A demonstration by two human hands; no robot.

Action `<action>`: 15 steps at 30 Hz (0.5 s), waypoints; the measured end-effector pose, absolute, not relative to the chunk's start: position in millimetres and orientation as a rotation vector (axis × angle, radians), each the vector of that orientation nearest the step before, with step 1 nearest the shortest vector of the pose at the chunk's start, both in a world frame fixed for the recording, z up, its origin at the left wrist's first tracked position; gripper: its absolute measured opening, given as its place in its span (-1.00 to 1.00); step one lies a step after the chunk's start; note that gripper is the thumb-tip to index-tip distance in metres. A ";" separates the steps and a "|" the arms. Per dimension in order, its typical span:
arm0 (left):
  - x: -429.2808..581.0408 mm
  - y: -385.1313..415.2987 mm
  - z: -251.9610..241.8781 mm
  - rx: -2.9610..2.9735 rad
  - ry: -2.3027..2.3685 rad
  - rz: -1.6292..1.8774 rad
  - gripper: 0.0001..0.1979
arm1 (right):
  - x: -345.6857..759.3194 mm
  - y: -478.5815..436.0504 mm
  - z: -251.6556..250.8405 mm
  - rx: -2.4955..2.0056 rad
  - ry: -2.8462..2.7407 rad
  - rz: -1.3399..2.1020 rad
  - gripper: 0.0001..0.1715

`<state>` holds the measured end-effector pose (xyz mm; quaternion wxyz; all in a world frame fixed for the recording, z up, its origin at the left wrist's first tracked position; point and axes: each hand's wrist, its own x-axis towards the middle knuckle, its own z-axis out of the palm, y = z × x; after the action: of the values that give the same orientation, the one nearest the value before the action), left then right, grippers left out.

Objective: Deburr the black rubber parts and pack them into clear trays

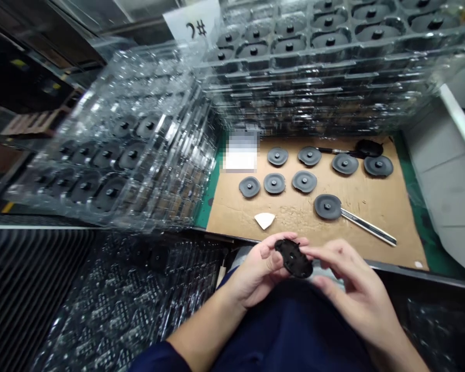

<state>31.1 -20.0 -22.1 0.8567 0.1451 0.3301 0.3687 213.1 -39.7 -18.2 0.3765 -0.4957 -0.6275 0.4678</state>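
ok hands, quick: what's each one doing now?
Left hand: closed, holding a black disc.
Right hand: partly curled, fingertips at the disc's edge; can't tell if it grips.

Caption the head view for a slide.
Left hand holding a black rounded part, right hand at its edge, before a cardboard sheet laid with rounded grey parts.
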 end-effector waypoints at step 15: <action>-88.5 17.0 103.4 1.749 1.613 0.579 -0.79 | 192.4 -4.1 -70.5 -1.285 -1.730 1.158 -0.57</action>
<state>-88.5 17.0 103.4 0.3394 0.6718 0.6197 0.2224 192.4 -4.1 -70.5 0.3407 -0.4937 -0.6650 0.4449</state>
